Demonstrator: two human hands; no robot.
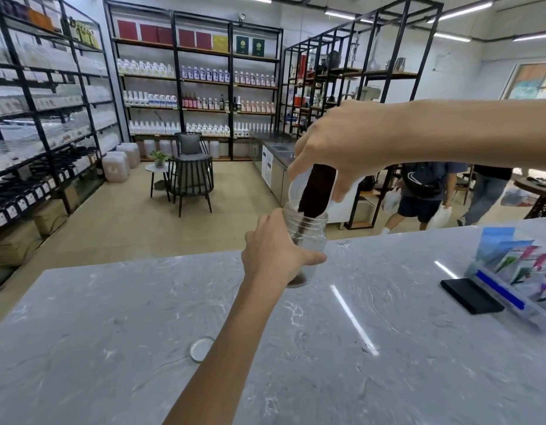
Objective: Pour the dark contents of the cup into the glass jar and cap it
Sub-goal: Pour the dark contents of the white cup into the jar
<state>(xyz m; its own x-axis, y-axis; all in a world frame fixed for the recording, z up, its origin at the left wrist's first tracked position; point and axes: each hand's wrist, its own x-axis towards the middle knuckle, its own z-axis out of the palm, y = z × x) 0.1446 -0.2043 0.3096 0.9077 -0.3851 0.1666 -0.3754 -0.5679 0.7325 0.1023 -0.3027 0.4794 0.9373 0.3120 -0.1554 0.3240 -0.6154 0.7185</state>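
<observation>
Glass jar — rigid, smooth-walled, likely slippery and breakable, so best gripped around the body below the threaded neck, as now. Held clear of the marble counter near its far edge by the left hand, fingers wrapped round the far side and thumb lying across the near wall at mid-height; closed firmly on the glass. Clear and empty-looking apart from a thin dark layer settled at the base.

Cup directly at 12 o'clock from the jar mouth, tipped steeply, rim touching or just inside the opening — cannot tell which. Translucent white plastic, probably light and somewhat flexible; squeezing too hard would likely deform the wall and scatter the flow. Pinched from above by the right hand, fingers curled down both sides, closed on it.

Dark contents a brown-black granular mass, sliding as a long tongue down the cup's lower wall toward the jar; looks dry and loose, apt to spill if the rim drifts off the mouth.

Lid flat on the counter at 7 o'clock from the jar, well apart, partly hidden by the left forearm — round, pale, thin, probably metal; easiest lifted by the rim.
</observation>
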